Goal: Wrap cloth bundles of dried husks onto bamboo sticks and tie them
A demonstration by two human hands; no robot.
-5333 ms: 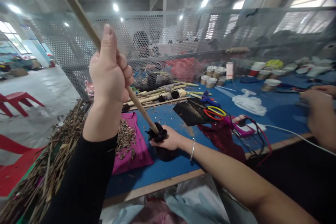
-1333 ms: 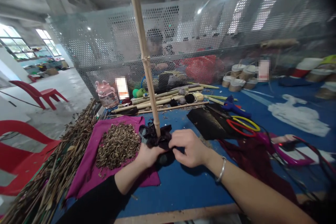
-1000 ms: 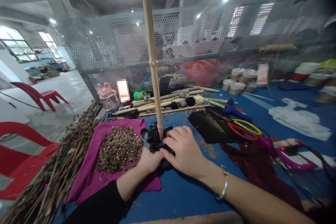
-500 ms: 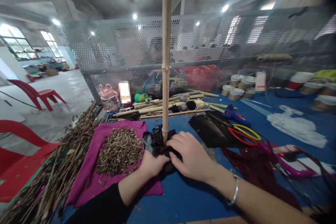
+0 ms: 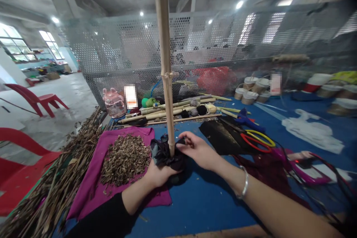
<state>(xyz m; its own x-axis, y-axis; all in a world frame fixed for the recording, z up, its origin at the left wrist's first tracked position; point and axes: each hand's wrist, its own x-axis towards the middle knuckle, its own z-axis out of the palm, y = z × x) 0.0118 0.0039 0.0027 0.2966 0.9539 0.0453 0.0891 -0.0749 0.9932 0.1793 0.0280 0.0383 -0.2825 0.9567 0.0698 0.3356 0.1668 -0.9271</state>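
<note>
A bamboo stick [image 5: 167, 93] stands almost upright, its top leaning slightly left. Its lower end sits in a gathered bundle of black cloth [image 5: 167, 158] on the blue table. My left hand [image 5: 158, 174] wraps round the near left side of this bundle, thumb lying across its front. At the bundle's right edge, my right hand [image 5: 198, 150] has its fingers curled, with a bit of the black cloth between thumb and forefinger. What lies inside the bundle is hidden. Left of it, a heap of dried brown plant pieces [image 5: 125, 160] rests on a magenta cloth [image 5: 89, 193].
Dry stalks [image 5: 55, 182] lie along the left edge beside a red chair [image 5: 25, 163]. Scissors [image 5: 258, 141] with red and yellow handles rest on a black sheet [image 5: 220, 135]. Bamboo pieces [image 5: 150, 119] and yarn lie before a perforated metal screen [image 5: 125, 52].
The bamboo stick's top has tilted left and nearer. My right hand has drawn back from the stick's base to the bundle's right edge. My left hand keeps its hold.
</note>
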